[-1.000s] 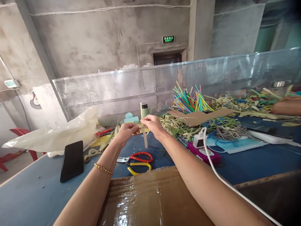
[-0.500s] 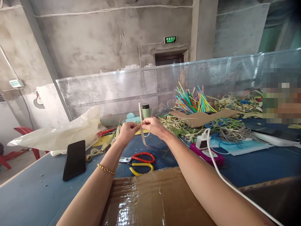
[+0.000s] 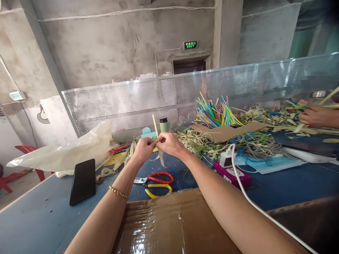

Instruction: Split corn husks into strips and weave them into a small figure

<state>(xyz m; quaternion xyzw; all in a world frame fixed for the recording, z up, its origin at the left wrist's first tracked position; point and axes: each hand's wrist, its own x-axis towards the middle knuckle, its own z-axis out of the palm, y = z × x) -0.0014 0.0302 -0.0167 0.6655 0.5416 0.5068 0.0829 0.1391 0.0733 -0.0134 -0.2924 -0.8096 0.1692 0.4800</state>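
A thin pale strip (image 3: 155,124), straw-like in colour, stands up between my hands, and its wider tail hangs below my fingers. My left hand (image 3: 144,148) pinches it from the left side. From the right, my right hand (image 3: 169,144) closes finger and thumb on the same strip, the fingertips of both hands nearly meeting. A narrow loose end curls beneath the hands. Scissors (image 3: 156,181) with one red and one yellow handle lie on the table below them.
A taped cardboard box (image 3: 169,222) sits in front of me. A black phone (image 3: 82,181) and plastic bag (image 3: 63,148) lie left. Coloured stems (image 3: 218,114), a purple power strip (image 3: 233,174) and a green bottle (image 3: 164,125) stand around. A co-worker's hand (image 3: 320,116) is far right.
The strip now leans further left at its top, and its loose end has shifted from right of it to the left. A co-worker's hand shows at the right. My hands stay close together.
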